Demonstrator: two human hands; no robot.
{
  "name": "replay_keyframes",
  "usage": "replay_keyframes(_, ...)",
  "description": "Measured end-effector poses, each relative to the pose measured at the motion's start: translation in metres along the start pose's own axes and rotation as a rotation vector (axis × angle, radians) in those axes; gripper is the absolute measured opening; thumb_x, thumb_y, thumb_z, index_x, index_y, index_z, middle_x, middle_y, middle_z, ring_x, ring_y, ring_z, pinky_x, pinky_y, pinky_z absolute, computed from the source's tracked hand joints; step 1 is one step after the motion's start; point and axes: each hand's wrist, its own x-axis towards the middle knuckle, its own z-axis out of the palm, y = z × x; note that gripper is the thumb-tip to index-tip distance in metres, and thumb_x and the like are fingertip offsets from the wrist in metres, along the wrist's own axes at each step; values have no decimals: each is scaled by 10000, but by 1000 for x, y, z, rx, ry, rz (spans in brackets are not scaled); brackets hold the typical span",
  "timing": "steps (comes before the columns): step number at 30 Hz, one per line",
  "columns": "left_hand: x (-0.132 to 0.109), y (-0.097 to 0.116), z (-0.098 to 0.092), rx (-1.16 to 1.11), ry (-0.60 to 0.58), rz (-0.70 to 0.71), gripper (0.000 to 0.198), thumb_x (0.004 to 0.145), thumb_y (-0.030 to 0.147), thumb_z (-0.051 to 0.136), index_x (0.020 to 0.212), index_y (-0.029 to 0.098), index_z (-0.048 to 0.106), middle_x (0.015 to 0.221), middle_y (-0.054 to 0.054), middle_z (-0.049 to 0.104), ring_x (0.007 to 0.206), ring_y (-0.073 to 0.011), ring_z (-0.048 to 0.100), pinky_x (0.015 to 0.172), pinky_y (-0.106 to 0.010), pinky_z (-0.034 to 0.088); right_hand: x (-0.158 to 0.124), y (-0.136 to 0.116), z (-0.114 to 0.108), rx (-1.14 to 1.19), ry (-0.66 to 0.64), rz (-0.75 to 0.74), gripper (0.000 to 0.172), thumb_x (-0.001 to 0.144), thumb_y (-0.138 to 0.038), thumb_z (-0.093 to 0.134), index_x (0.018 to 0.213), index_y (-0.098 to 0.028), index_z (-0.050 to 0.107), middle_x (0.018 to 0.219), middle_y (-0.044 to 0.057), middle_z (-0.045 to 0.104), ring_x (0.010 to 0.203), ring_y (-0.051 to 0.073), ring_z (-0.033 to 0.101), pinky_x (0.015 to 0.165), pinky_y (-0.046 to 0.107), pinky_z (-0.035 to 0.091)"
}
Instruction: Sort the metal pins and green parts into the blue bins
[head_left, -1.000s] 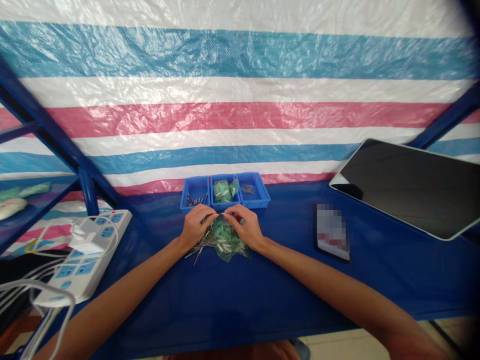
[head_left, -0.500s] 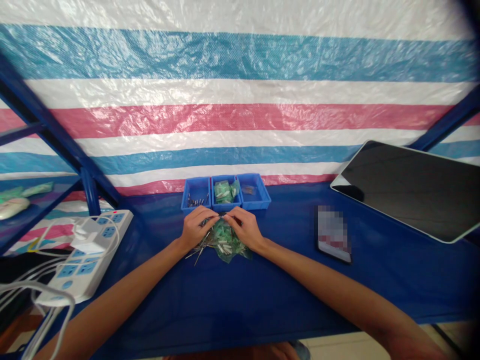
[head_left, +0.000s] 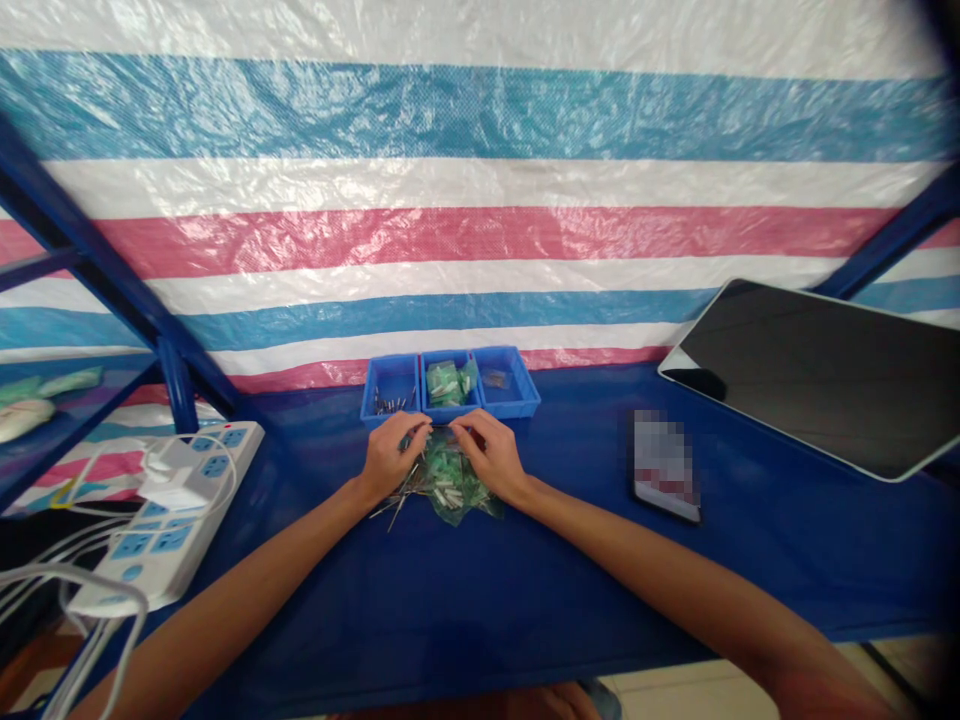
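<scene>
My left hand [head_left: 386,460] is closed in a pinch above a heap of thin metal rods [head_left: 396,508]. Facing it, my right hand [head_left: 493,458] pinches too, fingertips slightly apart from the left ones. Whatever sits between the fingers of either hand is too small to make out. Under and between the hands lies a greenish clear plastic bag [head_left: 452,495] with small whitish pieces in it. Just beyond stand three blue bins: the left bin [head_left: 368,408] holds short metal pins [head_left: 390,405], the middle bin [head_left: 451,412] green-tinted bags [head_left: 445,382], the right bin [head_left: 517,409] a small clear packet [head_left: 496,379].
A white power strip [head_left: 176,550] with plugs and cables lies at the left. To the right are a phone [head_left: 666,465] and a large dark-screened panel [head_left: 825,380]. A striped plastic sheet [head_left: 480,240] hangs behind the blue table [head_left: 450,610].
The fingertips of both hands, close together before, have drawn a little apart. The bag, rods and bins lie as they did.
</scene>
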Motion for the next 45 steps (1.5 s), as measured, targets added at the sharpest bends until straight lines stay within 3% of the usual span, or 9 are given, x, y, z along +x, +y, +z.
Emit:
replay_keyframes(5, 3, 0, -1, 0, -47, 67, 252, 902, 197, 496, 1127, 188, 609, 902, -56, 656, 804, -135, 592, 757, -274, 478, -1, -1, 0, 11, 50, 30, 208, 930, -272, 451, 930, -183, 639, 819, 40, 615, 698, 147, 542, 667, 274, 425)
replay_keyframes(11, 0, -1, 0, -24, 53, 42, 81, 850, 231, 593, 852, 163, 638, 739, -18, 639, 681, -116, 574, 683, -247, 466, -1, -2, -2, 13, 55, 53, 207, 930, -269, 452, 960, -185, 638, 817, 37, 610, 671, 139, 535, 642, 267, 426)
replay_keyframes(16, -2, -4, 2, -38, 110, 32, 87, 832, 242, 620, 800, 161, 628, 708, -8, 645, 647, -106, 587, 661, -233, 474, -2, 3, 1, 28, -58, -4, 198, 887, -315, 544, 1007, -194, 645, 842, 47, 611, 682, 143, 540, 632, 264, 443)
replay_keyframes(20, -3, -5, 2, -45, 132, 62, 100, 818, 259, 638, 784, 164, 631, 701, -7, 660, 638, -109, 612, 658, -231, 491, -2, 4, 2, 34, -134, -48, 188, 898, -327, 527, 917, -192, 656, 838, 53, 618, 722, 153, 551, 651, 266, 444)
replay_keyframes(26, -2, -1, -1, -75, 56, 55, 163, 785, 266, 679, 910, 165, 647, 733, -16, 668, 648, -115, 612, 665, -244, 499, -2, 3, 2, -13, -50, 19, 208, 925, -319, 476, 855, -183, 618, 755, 26, 581, 641, 136, 497, 627, 262, 400)
replay_keyframes(29, 0, 1, -2, -75, 25, 56, 97, 812, 234, 646, 886, 172, 658, 759, -23, 679, 689, -123, 615, 692, -256, 494, -1, 4, 2, -21, -27, 35, 216, 929, -318, 467, 838, -182, 608, 739, 20, 568, 636, 134, 490, 623, 260, 388)
replay_keyframes(37, 1, 2, 0, -50, 71, 55, 64, 842, 216, 608, 838, 175, 658, 743, -20, 676, 681, -117, 596, 682, -252, 475, -2, 4, 2, 14, -48, 14, 185, 899, -340, 520, 960, -195, 618, 772, 20, 583, 596, 128, 491, 608, 258, 413)
replay_keyframes(45, 1, 0, -1, -76, 51, 62, 91, 817, 263, 644, 839, 180, 672, 711, -15, 667, 648, -118, 587, 649, -255, 473, -2, 3, 2, -9, -48, 7, 213, 928, -323, 468, 869, -191, 625, 778, 34, 598, 646, 141, 507, 638, 263, 410)
